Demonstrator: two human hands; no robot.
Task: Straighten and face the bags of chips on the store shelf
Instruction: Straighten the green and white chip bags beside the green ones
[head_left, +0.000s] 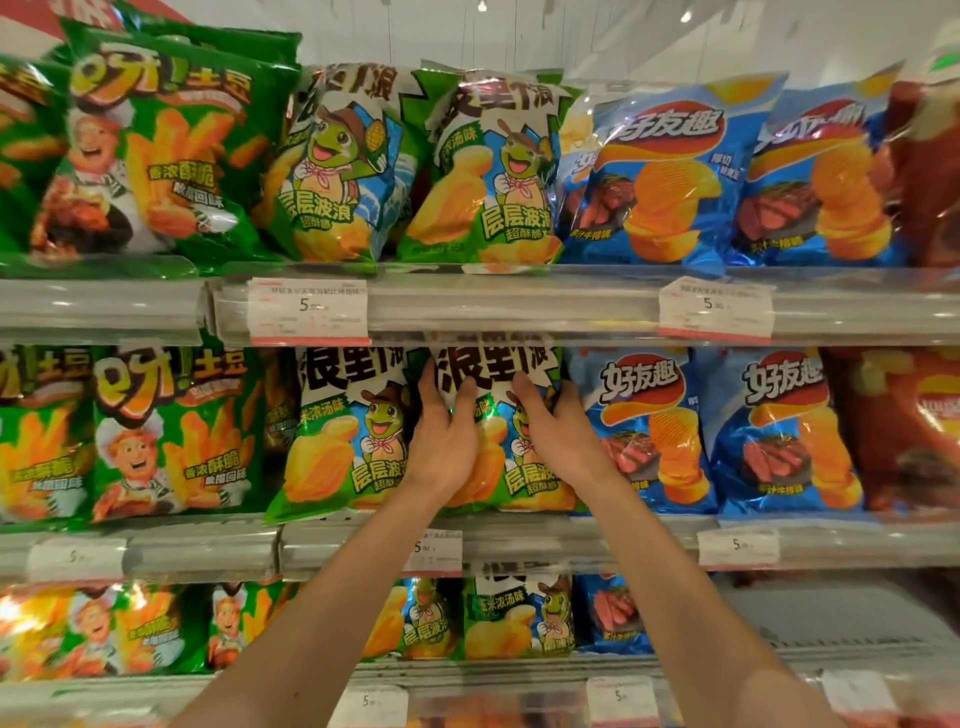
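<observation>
Both hands are on one green bag of turtle-mascot wavy chips, which stands upright on the middle shelf, facing out. The left hand is laid against the bag's left side, fingers reaching up toward the black lettering at the top and curled lightly round the edge, thumb across the front. The right hand grips the bag's right side the same way, fingers bent over the upper right part of the pack, thumb on the front. Both bare forearms reach up from below.

Just left of that bag, touching it, stands a second turtle-mascot bag, leaning a little. Further left of it are green bags with a cartoon chef and fries. To the right of the held bag sit two blue bags of ridged chips showing a steak picture, and beyond them red bags, blurred. Above the held bag, a clear shelf rail carries a white price tag reading 5-something, with the same brands ranged in the same order on the top shelf. Below it, another price tag sits on the rail, with smaller turtle bags underneath
</observation>
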